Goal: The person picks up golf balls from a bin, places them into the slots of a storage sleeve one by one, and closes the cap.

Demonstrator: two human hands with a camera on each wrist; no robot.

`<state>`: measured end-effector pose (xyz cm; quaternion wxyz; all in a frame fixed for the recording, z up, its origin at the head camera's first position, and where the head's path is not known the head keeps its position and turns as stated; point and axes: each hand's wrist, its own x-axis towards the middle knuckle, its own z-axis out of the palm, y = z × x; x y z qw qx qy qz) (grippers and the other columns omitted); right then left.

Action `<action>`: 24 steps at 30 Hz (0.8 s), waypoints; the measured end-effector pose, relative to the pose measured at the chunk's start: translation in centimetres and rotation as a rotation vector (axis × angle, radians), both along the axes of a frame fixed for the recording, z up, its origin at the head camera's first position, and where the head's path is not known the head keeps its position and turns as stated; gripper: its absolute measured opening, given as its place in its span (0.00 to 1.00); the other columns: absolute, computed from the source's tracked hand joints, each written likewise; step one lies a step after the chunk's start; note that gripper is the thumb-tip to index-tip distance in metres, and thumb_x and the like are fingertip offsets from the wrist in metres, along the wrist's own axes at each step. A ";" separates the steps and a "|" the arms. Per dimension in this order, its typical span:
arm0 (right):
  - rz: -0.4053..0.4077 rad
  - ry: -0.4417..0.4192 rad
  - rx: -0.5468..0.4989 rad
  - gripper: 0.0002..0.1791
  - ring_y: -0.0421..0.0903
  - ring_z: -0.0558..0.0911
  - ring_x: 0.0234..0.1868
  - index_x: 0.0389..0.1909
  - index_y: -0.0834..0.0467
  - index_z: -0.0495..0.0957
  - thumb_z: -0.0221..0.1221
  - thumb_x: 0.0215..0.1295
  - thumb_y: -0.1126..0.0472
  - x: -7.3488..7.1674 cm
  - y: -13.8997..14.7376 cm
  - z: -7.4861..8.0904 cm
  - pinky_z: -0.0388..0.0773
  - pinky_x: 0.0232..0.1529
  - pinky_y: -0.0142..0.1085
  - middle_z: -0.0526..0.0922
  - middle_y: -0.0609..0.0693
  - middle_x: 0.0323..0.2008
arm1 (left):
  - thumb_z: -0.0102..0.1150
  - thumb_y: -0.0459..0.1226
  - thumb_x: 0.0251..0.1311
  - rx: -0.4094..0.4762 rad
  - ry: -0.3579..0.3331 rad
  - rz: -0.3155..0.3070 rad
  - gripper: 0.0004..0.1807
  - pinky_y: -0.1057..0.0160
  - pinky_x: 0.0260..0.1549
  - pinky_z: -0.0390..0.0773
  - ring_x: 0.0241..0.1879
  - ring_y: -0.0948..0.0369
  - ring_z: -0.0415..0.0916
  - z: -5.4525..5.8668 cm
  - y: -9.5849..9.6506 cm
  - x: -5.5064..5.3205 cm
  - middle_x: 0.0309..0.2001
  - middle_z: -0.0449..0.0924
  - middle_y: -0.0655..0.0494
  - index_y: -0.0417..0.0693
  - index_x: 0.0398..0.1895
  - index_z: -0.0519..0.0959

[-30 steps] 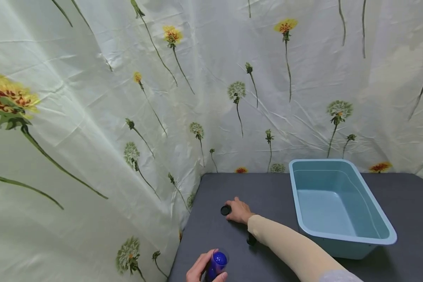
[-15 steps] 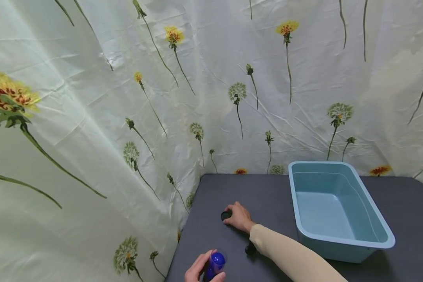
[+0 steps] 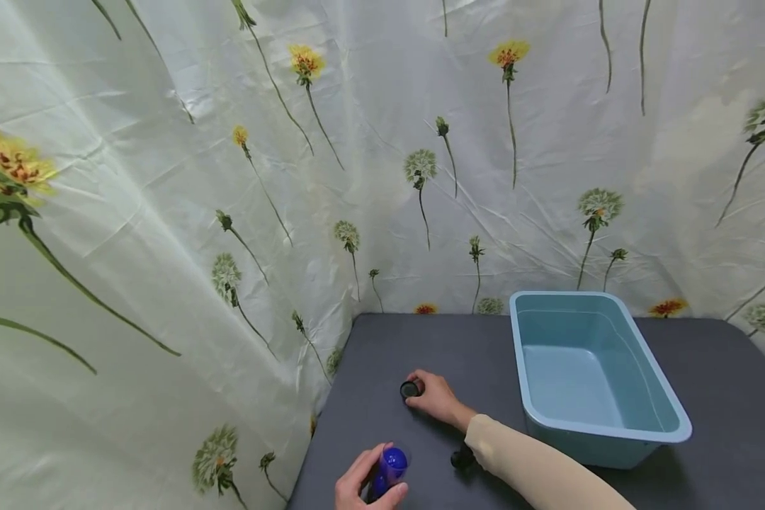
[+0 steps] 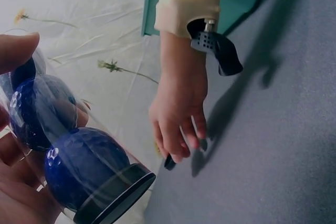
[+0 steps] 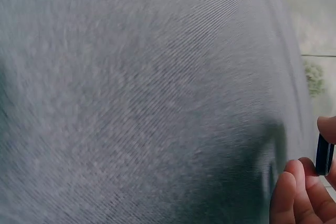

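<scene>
My left hand (image 3: 360, 485) grips a clear plastic tube (image 4: 44, 153) with its fingers and thumb around the side. Inside are blue dimpled balls like golf balls (image 4: 86, 166), and a black cap (image 4: 118, 198) covers one end of the tube. In the head view, the other end, with a blue ball (image 3: 394, 458) behind clear plastic, tilts up towards me. Farther back over the table, my right hand (image 3: 440, 400) pinches a small round black cap (image 3: 410, 389) by its edge. The right wrist view shows that black cap (image 5: 324, 156) edge-on between thumb and fingers.
A light blue plastic tub (image 3: 602, 382) stands on the dark grey table (image 3: 382, 354), right of my right arm. A black wrist-worn device (image 3: 462, 459) hangs under my right sleeve. A white curtain with dandelions (image 3: 382, 177) encloses the back and left.
My right hand has drawn slightly back towards me, still pinching the black cap, whose face has turned a little more into view. My left hand keeps its hold on the tube.
</scene>
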<state>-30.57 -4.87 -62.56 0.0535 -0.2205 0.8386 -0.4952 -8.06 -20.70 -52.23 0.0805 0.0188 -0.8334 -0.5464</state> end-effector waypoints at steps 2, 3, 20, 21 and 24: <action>-0.002 -0.018 -0.033 0.23 0.42 0.78 0.25 0.55 0.58 0.79 0.72 0.59 0.59 0.4 0.3 0.2 0.77 0.26 0.38 0.81 0.49 0.34 | 0.76 0.47 0.53 0.010 0.009 0.001 0.25 0.66 0.38 0.81 0.41 0.65 0.82 -0.1 0.0 0.0 0.44 0.84 0.61 0.52 0.55 0.83; -0.006 -0.022 -0.046 0.23 0.41 0.79 0.25 0.55 0.58 0.79 0.72 0.60 0.59 0.6 0.4 0.3 0.77 0.25 0.37 0.81 0.49 0.35 | 0.76 0.46 0.53 0.015 0.015 0.001 0.25 0.65 0.38 0.81 0.41 0.64 0.82 -0.1 0.0 -0.1 0.44 0.84 0.60 0.52 0.55 0.83; 0.026 0.003 -0.175 0.23 0.43 0.78 0.33 0.55 0.52 0.80 0.72 0.59 0.58 5.7 4.1 5.9 0.78 0.31 0.34 0.81 0.46 0.39 | 0.79 0.45 0.50 0.036 0.127 0.037 0.28 0.63 0.43 0.81 0.44 0.62 0.82 -1.1 1.6 -4.1 0.45 0.83 0.61 0.55 0.56 0.83; 0.038 0.006 -0.175 0.23 0.44 0.78 0.33 0.55 0.52 0.80 0.72 0.59 0.58 6.0 4.3 6.3 0.78 0.31 0.34 0.81 0.46 0.39 | 0.79 0.45 0.49 0.028 0.135 0.048 0.28 0.62 0.42 0.81 0.43 0.62 0.81 -1.1 1.7 -4.3 0.44 0.82 0.62 0.56 0.56 0.83; 0.073 0.030 -0.172 0.24 0.43 0.79 0.35 0.56 0.52 0.79 0.72 0.59 0.58 7.0 4.6 7.7 0.79 0.33 0.35 0.81 0.46 0.40 | 0.81 0.44 0.47 0.006 0.171 0.083 0.28 0.61 0.40 0.82 0.41 0.62 0.81 -1.2 1.7 -4.8 0.41 0.82 0.63 0.57 0.54 0.84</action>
